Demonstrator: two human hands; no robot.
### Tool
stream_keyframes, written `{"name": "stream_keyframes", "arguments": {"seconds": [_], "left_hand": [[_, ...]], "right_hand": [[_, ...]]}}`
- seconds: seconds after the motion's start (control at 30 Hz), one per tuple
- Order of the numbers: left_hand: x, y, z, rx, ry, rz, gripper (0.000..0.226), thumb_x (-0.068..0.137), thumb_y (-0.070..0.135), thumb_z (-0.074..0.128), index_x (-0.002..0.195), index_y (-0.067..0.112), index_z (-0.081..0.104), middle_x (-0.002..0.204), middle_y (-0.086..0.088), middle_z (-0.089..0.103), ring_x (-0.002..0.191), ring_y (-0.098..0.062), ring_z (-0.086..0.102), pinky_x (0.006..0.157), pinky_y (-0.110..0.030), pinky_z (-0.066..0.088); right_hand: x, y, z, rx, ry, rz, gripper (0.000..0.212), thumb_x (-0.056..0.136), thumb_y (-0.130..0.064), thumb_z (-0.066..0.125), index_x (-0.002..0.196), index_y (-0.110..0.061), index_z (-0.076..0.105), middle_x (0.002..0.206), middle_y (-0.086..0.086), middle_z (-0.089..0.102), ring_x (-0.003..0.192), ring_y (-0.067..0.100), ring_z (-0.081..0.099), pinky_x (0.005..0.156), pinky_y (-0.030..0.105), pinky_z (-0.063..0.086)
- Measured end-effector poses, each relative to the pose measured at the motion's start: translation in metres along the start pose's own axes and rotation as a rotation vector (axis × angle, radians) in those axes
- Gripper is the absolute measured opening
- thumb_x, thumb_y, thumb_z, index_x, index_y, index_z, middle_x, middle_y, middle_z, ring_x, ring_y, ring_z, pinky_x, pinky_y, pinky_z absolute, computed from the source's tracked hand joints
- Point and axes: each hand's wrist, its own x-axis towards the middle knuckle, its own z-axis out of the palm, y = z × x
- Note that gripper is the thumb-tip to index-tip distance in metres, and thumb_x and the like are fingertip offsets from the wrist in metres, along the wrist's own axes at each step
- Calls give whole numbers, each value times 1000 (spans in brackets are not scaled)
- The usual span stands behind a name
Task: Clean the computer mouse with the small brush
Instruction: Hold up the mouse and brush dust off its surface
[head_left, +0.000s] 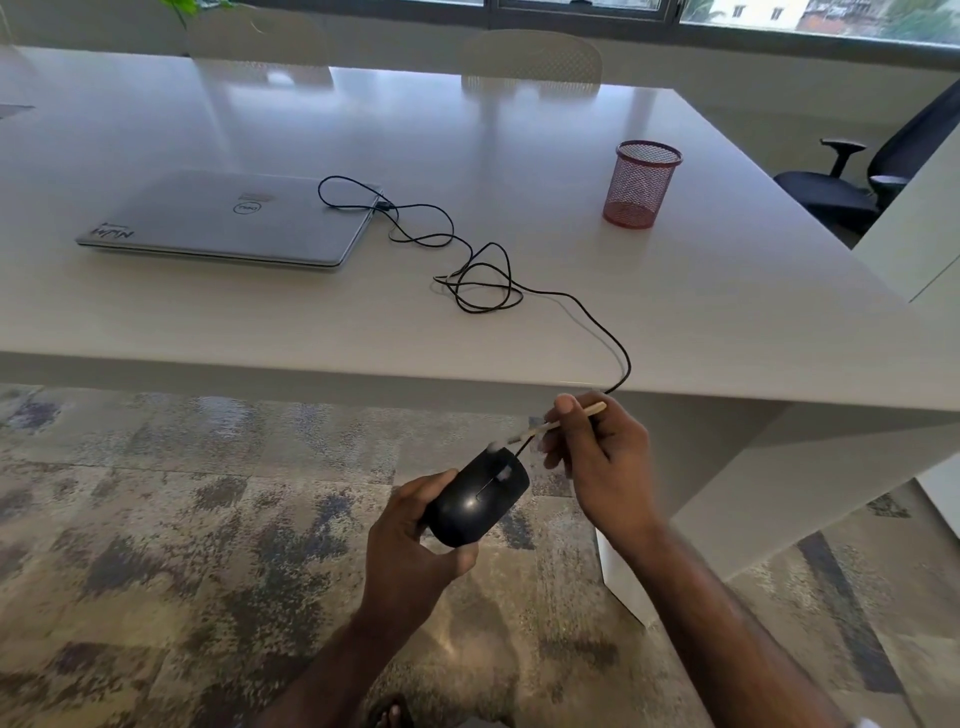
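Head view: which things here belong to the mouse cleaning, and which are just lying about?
In use:
black corded computer mouse, gripped by left hand
small pale-handled brush, pinched by right hand

Lying about:
closed silver laptop
red mesh pen cup
white table

A single head-worn view looks forward and down, close above both hands, the table (675, 322) beyond.

white table (545, 332), glossy top. closed silver laptop (234, 218) lying flat at 10 o'clock. red mesh pen cup (641, 184) upright at 2 o'clock, well apart from laptop. black cable (470, 270) runs from laptop's right edge, loops mid-table, drops over near edge at 5 o'clock
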Motion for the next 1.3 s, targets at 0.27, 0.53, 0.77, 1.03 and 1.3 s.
{"name": "stream_keyframes", "arguments": {"seconds": [0.27, 0.53, 0.77, 1.03, 1.3], "left_hand": [[-1, 4, 2, -72, -16, -20, 77, 56, 5, 85, 121, 43, 69, 123, 1, 68, 115, -23, 68, 88, -28, 58], [0, 11, 2, -113, 0, -31, 73, 58, -2, 85, 123, 25, 69, 120, -2, 70, 111, -26, 69, 87, -32, 60], [2, 15, 3, -145, -1, -98, 73, 58, 2, 88, 125, 21, 69, 120, -3, 71, 108, -24, 71, 83, -29, 59], [3, 29, 1, -132, 26, -111, 71, 54, 21, 92, 119, 39, 71, 117, -6, 73, 105, -21, 73, 82, -25, 59], [14, 60, 7, -126, 99, -52, 69, 51, 26, 94, 113, 45, 71, 107, 2, 78, 99, -17, 76, 79, -21, 59]], "right_hand": [[1, 6, -6, -139, 67, -19, 33, 91, -56, 58, 83, -25, 67, 70, 2, 73, 57, 16, 68, 56, 26, 50], [-5, 6, -15, -167, 105, -25, 34, 98, -48, 52, 80, -22, 65, 63, 5, 67, 54, 24, 62, 57, 48, 54], [-9, 2, -17, -44, 131, 9, 39, 96, -54, 53, 76, -22, 66, 60, 9, 66, 53, 27, 61, 54, 38, 51], [-13, 7, -28, -233, 208, -41, 36, 96, -58, 50, 77, -31, 65, 63, 1, 67, 56, 19, 64, 60, 49, 56], [-26, -18, -18, -69, 207, -124, 29, 99, -46, 55, 81, -27, 68, 67, 6, 68, 57, 17, 65, 55, 27, 52]]}}
